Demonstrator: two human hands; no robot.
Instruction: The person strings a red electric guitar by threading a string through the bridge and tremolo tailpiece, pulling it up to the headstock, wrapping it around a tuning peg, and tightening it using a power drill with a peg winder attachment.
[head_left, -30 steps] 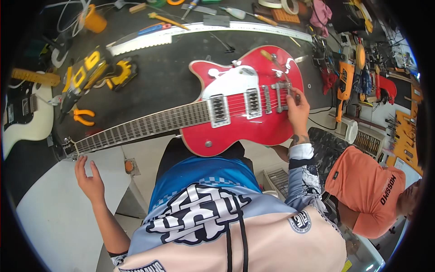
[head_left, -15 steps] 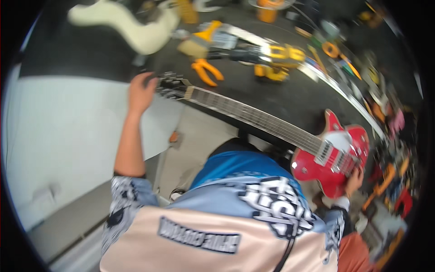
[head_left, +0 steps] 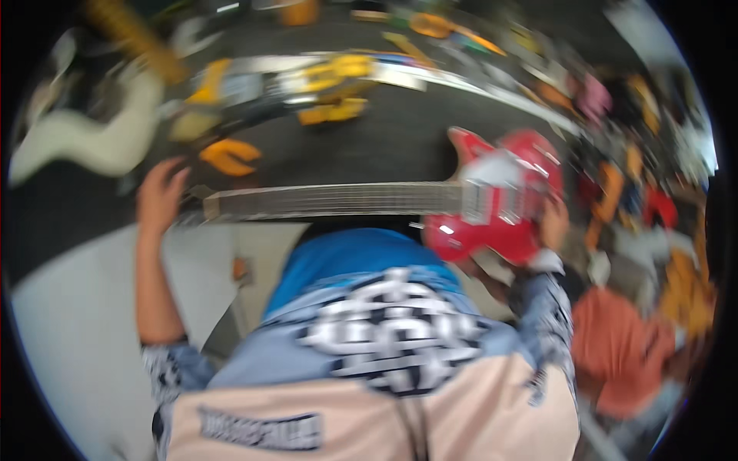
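The whole picture is motion-blurred. A red electric guitar (head_left: 500, 203) lies flat on a dark workbench (head_left: 384, 146), with its long neck (head_left: 338, 200) pointing left. My left hand (head_left: 160, 198) is at the headstock end of the neck and seems closed on it. My right hand (head_left: 552, 223) is at the right edge of the red body and looks wrapped around it. My blue, patterned and peach top fills the lower middle of the view.
Orange-handled pliers (head_left: 227, 156) and a yellow power tool (head_left: 330, 88) lie on the bench beyond the neck. A white guitar body (head_left: 77, 142) sits at the far left. A person in an orange shirt (head_left: 623, 346) is at the lower right, beside cluttered tools.
My left hand rose from below the bench edge to the headstock. My right hand shifted from the bridge to the body's right edge. The view swung about and turned blurry.
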